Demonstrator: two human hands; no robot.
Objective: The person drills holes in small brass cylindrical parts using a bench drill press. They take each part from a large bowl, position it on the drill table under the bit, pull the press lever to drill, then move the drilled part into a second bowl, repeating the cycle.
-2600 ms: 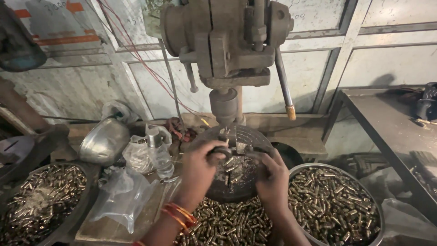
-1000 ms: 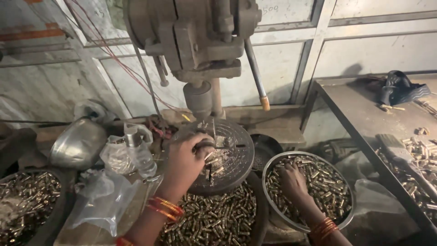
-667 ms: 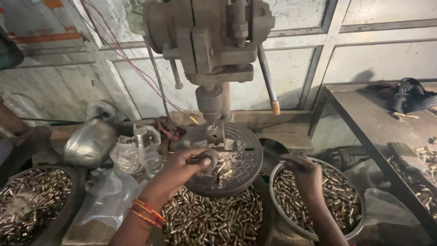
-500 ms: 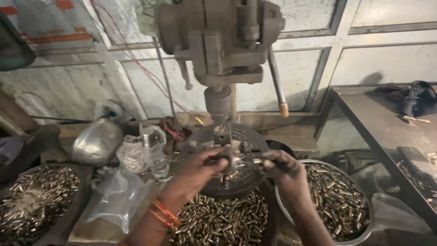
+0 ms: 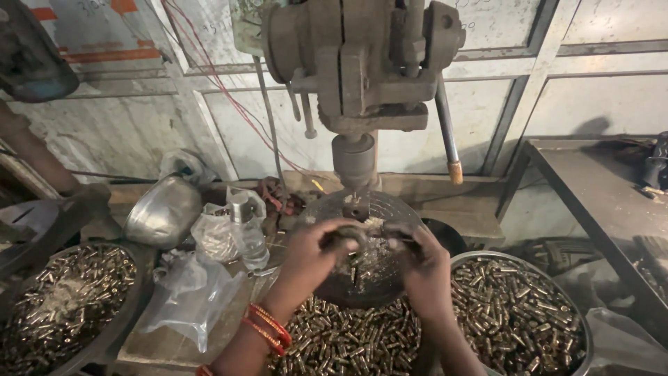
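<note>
A drill press (image 5: 362, 69) stands over a round metal work table (image 5: 362, 285) strewn with shavings. My left hand (image 5: 316, 254), with red and orange bangles at the wrist, is closed on a small dark fixture on that table. My right hand (image 5: 421, 264) is beside it, its fingers pinched on a small brass piece at the fixture. Both hands meet just below the drill chuck (image 5: 353, 160). What lies between the fingers is mostly hidden.
A metal bowl (image 5: 581, 327) of small brass pieces sits at right, a heap of them (image 5: 341, 341) lies in front, and another pan (image 5: 111, 320) of them at left. A plastic bottle (image 5: 247, 226), plastic bags (image 5: 191, 292) and a steel pot (image 5: 163, 212) stand left. A dark bench (image 5: 612, 202) runs along the right.
My right hand went to the bowl at right, then came back to the fixture with a piece. My left hand stayed on the fixture.
</note>
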